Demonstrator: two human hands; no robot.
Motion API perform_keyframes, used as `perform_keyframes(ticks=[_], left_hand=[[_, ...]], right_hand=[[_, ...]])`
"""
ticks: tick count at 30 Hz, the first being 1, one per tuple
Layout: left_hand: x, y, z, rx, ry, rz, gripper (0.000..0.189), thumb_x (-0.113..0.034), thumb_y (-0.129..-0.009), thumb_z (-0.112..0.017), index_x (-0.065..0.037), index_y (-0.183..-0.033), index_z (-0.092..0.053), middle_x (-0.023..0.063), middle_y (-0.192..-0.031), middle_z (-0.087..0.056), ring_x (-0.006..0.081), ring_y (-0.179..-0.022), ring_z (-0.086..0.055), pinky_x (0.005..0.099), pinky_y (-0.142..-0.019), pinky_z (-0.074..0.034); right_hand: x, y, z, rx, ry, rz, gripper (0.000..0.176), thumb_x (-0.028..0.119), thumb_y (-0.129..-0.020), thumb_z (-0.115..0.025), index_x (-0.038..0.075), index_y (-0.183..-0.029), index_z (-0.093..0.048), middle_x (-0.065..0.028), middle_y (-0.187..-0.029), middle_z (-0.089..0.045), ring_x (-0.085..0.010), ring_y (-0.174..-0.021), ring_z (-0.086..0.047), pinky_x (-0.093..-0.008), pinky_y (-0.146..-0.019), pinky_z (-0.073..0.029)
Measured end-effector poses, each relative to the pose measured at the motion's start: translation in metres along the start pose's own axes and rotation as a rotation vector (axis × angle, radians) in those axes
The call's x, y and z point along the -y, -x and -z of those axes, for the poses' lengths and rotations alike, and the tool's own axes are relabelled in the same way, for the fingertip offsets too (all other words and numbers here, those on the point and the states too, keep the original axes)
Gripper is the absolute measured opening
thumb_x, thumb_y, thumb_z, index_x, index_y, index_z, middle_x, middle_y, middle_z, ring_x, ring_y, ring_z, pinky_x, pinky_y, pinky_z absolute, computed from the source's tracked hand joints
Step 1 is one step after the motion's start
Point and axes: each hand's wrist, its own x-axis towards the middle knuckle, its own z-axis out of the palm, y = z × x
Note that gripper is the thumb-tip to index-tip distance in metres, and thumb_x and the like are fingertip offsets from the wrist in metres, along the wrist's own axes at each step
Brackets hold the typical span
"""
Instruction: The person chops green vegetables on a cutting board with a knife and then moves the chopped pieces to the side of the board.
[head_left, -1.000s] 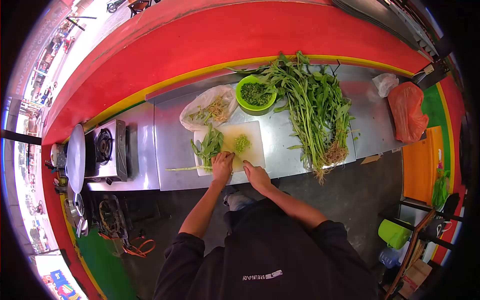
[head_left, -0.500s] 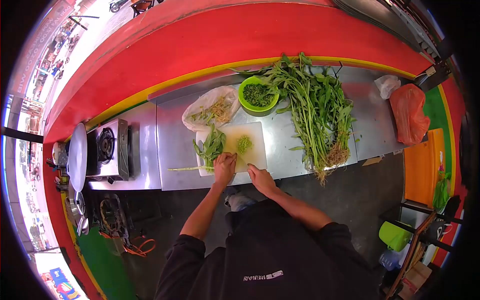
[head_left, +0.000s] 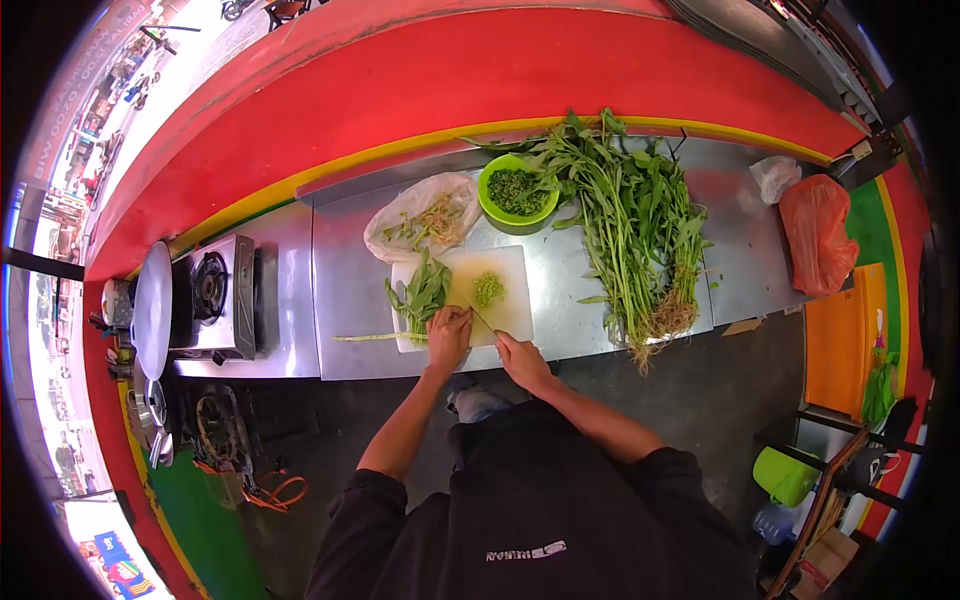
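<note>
My left hand [head_left: 449, 332] is closed on a bunch of leafy greens [head_left: 423, 290] at the left side of the white cutting board [head_left: 515, 275]. The leaves point away from me, and one long stem sticks out to the left over the counter. In my right hand [head_left: 520, 358] is a knife [head_left: 482, 319], its thin blade slanting over the board toward the fingers of my left hand. A small heap of chopped green stems [head_left: 488, 291] lies on the board just beyond the blade.
Behind the board are a plastic bag [head_left: 385, 222] with root trimmings and a green bowl [head_left: 508, 222] of chopped leaves. A big pile of rooted greens [head_left: 635, 230] lies to the right. A gas stove [head_left: 243, 300] stands left; a red plastic bag [head_left: 818, 235] sits far right.
Both hands stay in almost the same place on the board. The knife blade shows a little more clearly near my left fingers, and the whole view has shifted slightly.
</note>
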Motion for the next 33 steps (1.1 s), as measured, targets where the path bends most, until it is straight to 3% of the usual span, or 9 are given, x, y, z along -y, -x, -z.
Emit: perform_keyframes(ticks=[14,16,22,25,33], left_hand=[[-0.009,0.002,-0.003,-0.051,0.075,0.054,0.021,-0.012,-0.09,-0.07,-0.006,-0.109,-0.077,0.0071,-0.103,-0.068,0.0264,-0.102,-0.062,0.0416,-0.09,-0.042],[-0.013,0.002,-0.001,-0.063,0.07,0.047,0.02,-0.01,-0.089,-0.069,-0.003,-0.106,-0.078,0.011,-0.101,-0.068,0.0297,-0.1,-0.063,0.0429,-0.091,-0.043],[-0.014,0.001,0.003,-0.03,0.073,0.057,0.02,-0.01,-0.09,-0.069,-0.002,-0.106,-0.078,0.0111,-0.102,-0.068,0.0297,-0.1,-0.063,0.0433,-0.093,-0.042],[-0.01,0.002,0.0,-0.045,0.054,0.038,0.021,-0.011,-0.089,-0.069,-0.007,-0.108,-0.077,0.0061,-0.103,-0.067,0.0257,-0.101,-0.063,0.0414,-0.091,-0.041],[-0.009,0.0,0.005,-0.021,-0.13,-0.048,0.025,-0.01,-0.087,-0.069,-0.009,-0.112,-0.074,0.0053,-0.107,-0.066,0.0252,-0.104,-0.063,0.0435,-0.091,-0.041]], right_hand=[[0.01,-0.002,0.006,0.124,0.168,-0.073,0.044,0.037,-0.109,-0.044,0.018,-0.149,-0.046,-0.0308,-0.084,-0.069,-0.0545,-0.08,-0.067,-0.0636,-0.074,-0.053],[0.003,-0.004,0.002,0.122,0.176,-0.057,0.045,0.038,-0.109,-0.043,0.019,-0.15,-0.044,-0.0302,-0.083,-0.069,-0.0544,-0.08,-0.067,-0.0635,-0.074,-0.053],[0.001,-0.006,0.0,0.131,0.24,-0.058,0.047,0.039,-0.109,-0.043,0.023,-0.153,-0.042,-0.0283,-0.08,-0.069,-0.0515,-0.077,-0.069,-0.0624,-0.071,-0.054],[0.002,-0.008,0.001,0.145,0.274,-0.062,0.048,0.039,-0.109,-0.043,0.023,-0.154,-0.041,-0.0279,-0.078,-0.069,-0.0501,-0.076,-0.069,-0.0619,-0.07,-0.055],[0.005,-0.013,0.004,0.169,0.286,-0.023,0.053,0.037,-0.109,-0.043,0.02,-0.159,-0.033,-0.0287,-0.077,-0.069,-0.0503,-0.075,-0.069,-0.0608,-0.07,-0.055]])
